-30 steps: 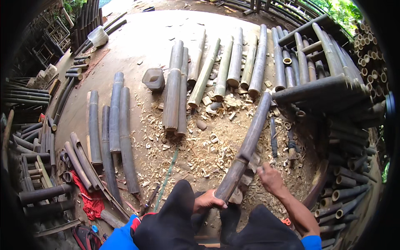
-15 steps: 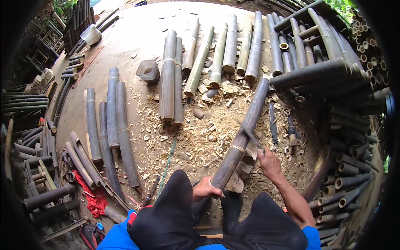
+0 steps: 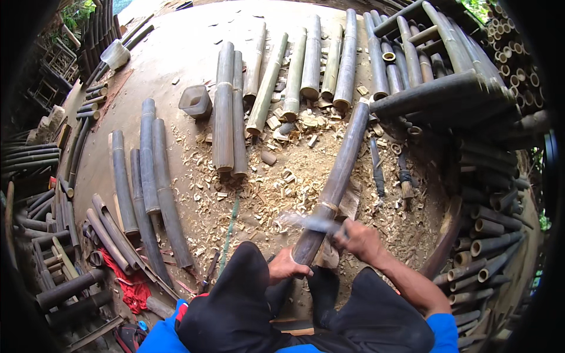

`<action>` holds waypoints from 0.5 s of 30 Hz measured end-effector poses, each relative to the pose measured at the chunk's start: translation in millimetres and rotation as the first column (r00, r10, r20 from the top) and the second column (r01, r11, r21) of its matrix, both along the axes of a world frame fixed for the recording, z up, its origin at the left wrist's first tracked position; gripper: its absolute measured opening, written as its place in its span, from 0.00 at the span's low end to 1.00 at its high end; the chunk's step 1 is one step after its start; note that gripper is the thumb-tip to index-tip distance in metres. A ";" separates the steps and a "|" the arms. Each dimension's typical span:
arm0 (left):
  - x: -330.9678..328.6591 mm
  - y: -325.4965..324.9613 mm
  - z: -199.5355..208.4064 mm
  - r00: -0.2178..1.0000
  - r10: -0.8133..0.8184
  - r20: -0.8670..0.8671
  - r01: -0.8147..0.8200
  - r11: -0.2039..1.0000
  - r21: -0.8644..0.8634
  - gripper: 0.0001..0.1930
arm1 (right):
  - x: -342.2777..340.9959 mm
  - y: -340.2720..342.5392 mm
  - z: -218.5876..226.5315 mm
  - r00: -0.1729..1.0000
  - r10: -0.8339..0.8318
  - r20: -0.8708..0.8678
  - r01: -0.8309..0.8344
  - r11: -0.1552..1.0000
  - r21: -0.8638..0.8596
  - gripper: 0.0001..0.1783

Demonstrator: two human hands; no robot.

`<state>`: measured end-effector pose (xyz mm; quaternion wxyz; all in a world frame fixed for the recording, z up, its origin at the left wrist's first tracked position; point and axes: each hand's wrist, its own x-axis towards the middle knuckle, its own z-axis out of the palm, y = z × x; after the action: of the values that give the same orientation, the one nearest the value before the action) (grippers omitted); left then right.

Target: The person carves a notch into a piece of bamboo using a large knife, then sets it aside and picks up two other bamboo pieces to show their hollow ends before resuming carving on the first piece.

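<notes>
A dark bamboo pole (image 3: 344, 162) slants from between my knees up to the right, its far end by the edge of a bamboo bench. My left hand (image 3: 286, 267) is closed round its near end. In my right hand (image 3: 360, 240) is the handle of a knife (image 3: 318, 223), whose blade is smeared by motion and lies across the pole just below a pale node ring. Whether the edge is cutting in, I cannot tell. Under the pole, partly hidden, stands a rough wooden block (image 3: 349, 203).
Wood shavings (image 3: 288, 194) cover the ground ahead. Several bamboo poles (image 3: 311, 59) lie beyond them, with more dark poles (image 3: 169, 194) to the left. A bamboo bench (image 3: 424, 94) stands at the far right. Cut bamboo (image 3: 488, 227) is stacked at right. A plastic tub (image 3: 195, 102) sits far left.
My right hand has brought the knife down the pole toward me, from above the node ring to below it. My left hand keeps its grip. The view has shifted slightly.
</notes>
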<state>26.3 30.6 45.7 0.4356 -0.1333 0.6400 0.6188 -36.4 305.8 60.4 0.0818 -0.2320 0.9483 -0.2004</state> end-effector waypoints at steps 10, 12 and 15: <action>-7.0 5.9 -3.8 0.987 -0.122 -0.107 0.136 0.983 0.125 0.48 | -10.6 22.9 -9.5 0.957 -0.230 0.177 0.202 0.965 0.165 0.23; -19.3 2.5 17.1 0.998 -0.050 -0.023 0.053 0.988 0.146 0.51 | -8.3 6.7 -4.4 0.945 -0.285 0.159 0.266 0.955 0.130 0.23; -17.4 4.4 5.3 0.989 -0.090 -0.114 0.104 0.987 0.126 0.40 | 9.6 -8.1 14.5 0.989 0.059 0.135 -0.069 0.995 0.077 0.25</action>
<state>8.9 35.1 51.0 0.4379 -0.0393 0.6262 0.6438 -26.7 297.7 74.9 0.1602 -0.2451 0.9402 -0.1738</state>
